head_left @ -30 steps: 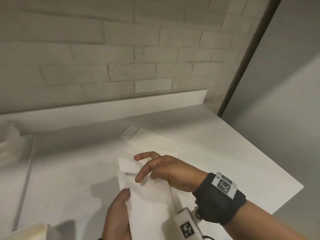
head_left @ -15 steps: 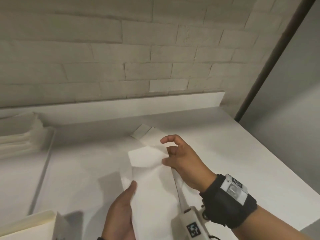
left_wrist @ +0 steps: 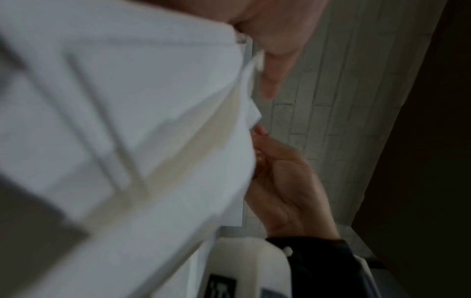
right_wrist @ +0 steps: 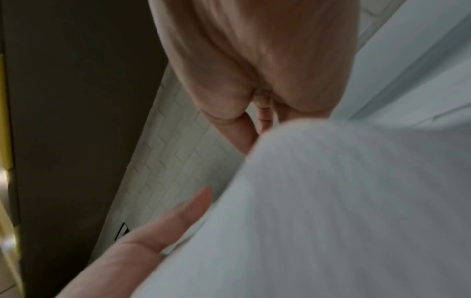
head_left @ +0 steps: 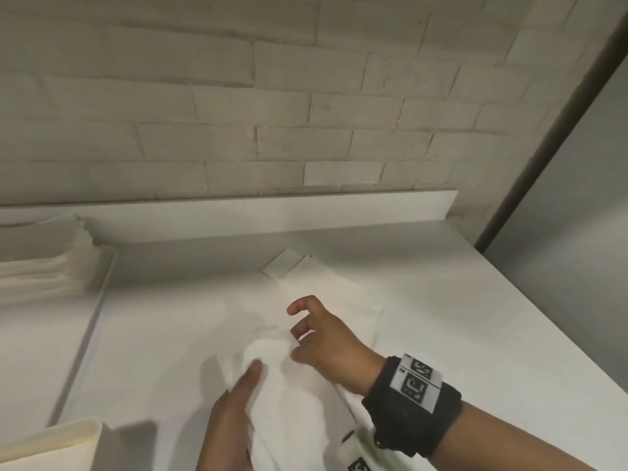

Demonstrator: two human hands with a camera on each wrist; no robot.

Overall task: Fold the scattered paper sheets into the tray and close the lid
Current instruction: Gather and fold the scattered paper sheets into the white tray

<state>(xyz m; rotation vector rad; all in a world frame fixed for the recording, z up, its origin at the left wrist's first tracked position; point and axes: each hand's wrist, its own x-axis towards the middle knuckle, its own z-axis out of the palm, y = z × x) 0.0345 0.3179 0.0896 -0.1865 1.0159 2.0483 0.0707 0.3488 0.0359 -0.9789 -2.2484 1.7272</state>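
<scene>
A white paper sheet [head_left: 292, 396] is held above the white counter [head_left: 475, 334] near its front edge. My left hand [head_left: 238, 406] grips its left side, thumb on top. My right hand [head_left: 307, 338] pinches the sheet's far end, which is bent over towards me, with the index finger lifted. More white sheets [head_left: 326, 287] lie flat on the counter just beyond the hands. A white tray [head_left: 102, 287] stands at the far left with a stack of folded paper [head_left: 44, 266] in it. In the wrist views the sheet [left_wrist: 127, 121] [right_wrist: 331, 201] is blurred and fills most of the picture.
A cream box or lid corner [head_left: 51, 443] shows at the bottom left. A white upstand [head_left: 238, 215] and a brick wall [head_left: 306, 113] close the back. The counter's right edge [head_left: 543, 317] drops away to a grey floor.
My right hand has brought the sheet's far end down and towards my left hand, bending it over. The view has shifted right, so the tray and its paper stack show more.
</scene>
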